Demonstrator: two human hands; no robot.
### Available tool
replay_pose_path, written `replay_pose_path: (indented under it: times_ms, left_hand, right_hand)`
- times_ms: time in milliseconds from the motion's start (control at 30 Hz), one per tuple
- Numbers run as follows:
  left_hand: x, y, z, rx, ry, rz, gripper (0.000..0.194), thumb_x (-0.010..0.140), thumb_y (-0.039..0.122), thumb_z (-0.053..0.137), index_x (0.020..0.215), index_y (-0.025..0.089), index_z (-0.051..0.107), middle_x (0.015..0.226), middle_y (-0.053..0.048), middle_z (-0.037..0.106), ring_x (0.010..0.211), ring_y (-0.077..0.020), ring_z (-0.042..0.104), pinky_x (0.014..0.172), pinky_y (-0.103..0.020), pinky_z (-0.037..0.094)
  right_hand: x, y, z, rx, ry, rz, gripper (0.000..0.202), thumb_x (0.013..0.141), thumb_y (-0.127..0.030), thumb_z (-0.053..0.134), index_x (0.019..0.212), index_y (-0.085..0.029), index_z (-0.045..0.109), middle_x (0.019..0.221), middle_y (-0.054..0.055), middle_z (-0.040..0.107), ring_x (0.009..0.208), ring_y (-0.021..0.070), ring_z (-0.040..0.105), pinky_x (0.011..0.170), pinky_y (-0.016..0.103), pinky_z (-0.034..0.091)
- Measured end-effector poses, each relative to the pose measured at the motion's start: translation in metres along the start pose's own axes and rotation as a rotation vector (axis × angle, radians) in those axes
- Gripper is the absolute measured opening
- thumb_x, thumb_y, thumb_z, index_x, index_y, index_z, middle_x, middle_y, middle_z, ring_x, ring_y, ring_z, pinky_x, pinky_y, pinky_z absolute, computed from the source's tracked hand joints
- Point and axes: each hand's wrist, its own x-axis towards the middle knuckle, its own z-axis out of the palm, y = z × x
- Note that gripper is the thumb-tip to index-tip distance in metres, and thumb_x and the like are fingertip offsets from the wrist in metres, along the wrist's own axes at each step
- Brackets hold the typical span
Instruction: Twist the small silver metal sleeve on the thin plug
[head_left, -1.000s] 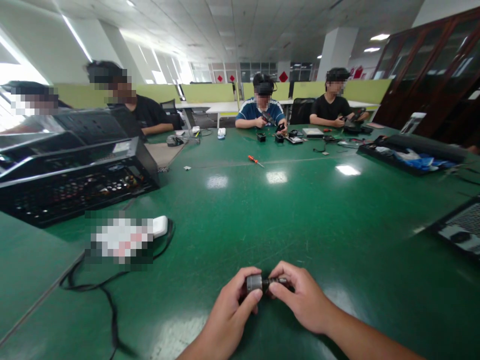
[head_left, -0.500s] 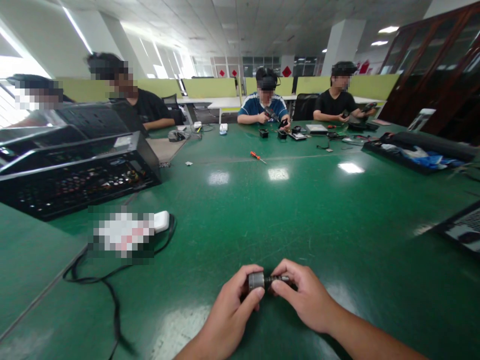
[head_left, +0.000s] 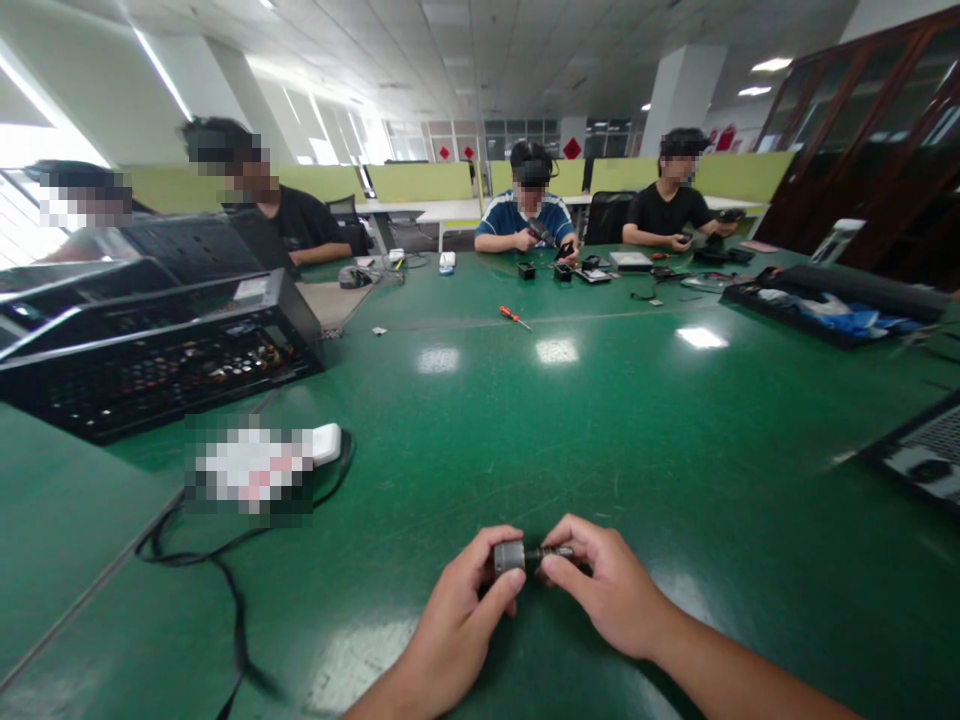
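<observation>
Near the front edge of the green table (head_left: 570,430), my left hand (head_left: 469,610) grips a grey metal cylinder (head_left: 509,556) between thumb and fingers. A thin dark shaft (head_left: 533,554) runs from the cylinder's right side towards my right hand (head_left: 600,575). The thumb and fingers of my right hand pinch the shaft's far end, whose tip shows between them. Both hands are close together, just above the tabletop, and the part lies roughly level.
An open black computer case (head_left: 172,370) fills the left, with a white adapter (head_left: 326,443) and black cable before it. An orange screwdriver (head_left: 510,314) lies mid-table. Several people sit beyond; a black tray (head_left: 817,325) and another case (head_left: 926,460) are at right.
The view has shifted very slightly. Both hands keep their hold on the metal part, with almost no movement.
</observation>
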Motion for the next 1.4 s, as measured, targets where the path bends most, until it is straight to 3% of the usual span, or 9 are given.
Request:
replay_pose_path:
  times_ms: [1400]
  left_hand:
    - [0.0005, -0.0017, 0.0001, -0.079, 0.015, -0.012, 0.030, 0.093, 0.040, 0.052, 0.115, 0.020, 0.051, 0.076, 0.001, 0.057, 0.067, -0.0164, 0.055, 0.067, -0.027, 0.040]
  right_hand:
    - [0.0003, 0.0030, -0.0054, 0.101, -0.009, 0.028, 0.010, 0.089, -0.027, 0.058, 0.086, -0.017, 0.057, 0.079, 0.006, 0.073, 0.075, 0.0193, 0.068, 0.068, 0.029, 0.049]
